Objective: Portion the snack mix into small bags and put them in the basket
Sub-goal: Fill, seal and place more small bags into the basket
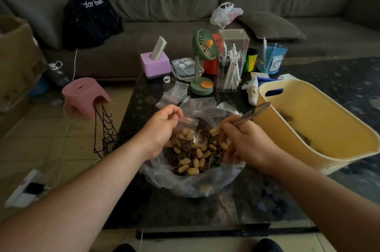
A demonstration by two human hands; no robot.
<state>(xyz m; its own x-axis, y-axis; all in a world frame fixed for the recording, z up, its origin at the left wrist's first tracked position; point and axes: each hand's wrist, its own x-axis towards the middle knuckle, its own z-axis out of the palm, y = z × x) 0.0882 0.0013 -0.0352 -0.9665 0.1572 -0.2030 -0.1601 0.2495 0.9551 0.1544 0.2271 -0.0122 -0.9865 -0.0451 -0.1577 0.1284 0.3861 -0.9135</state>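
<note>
A large clear plastic bag (181, 182) lies open on the dark table, full of snack mix (195, 161), pale peanuts among dark strips. My left hand (162, 130) pinches the top of a small zip bag (184, 135) partly filled with mix, held over the big bag. My right hand (246, 142) grips a metal spoon (254, 113); its handle points up to the right and its bowl dips into the mix. The yellow basket (320, 128) stands at the right, touching the big bag, with dark filled bags inside.
Spare empty zip bags (176, 92) lie behind the big bag. Further back stand a green desk fan (202, 60), a clear pen box (231, 60), a pink box (155, 64) and cups. A pink stool (85, 97) and a wire rack (103, 134) stand on the floor at the left.
</note>
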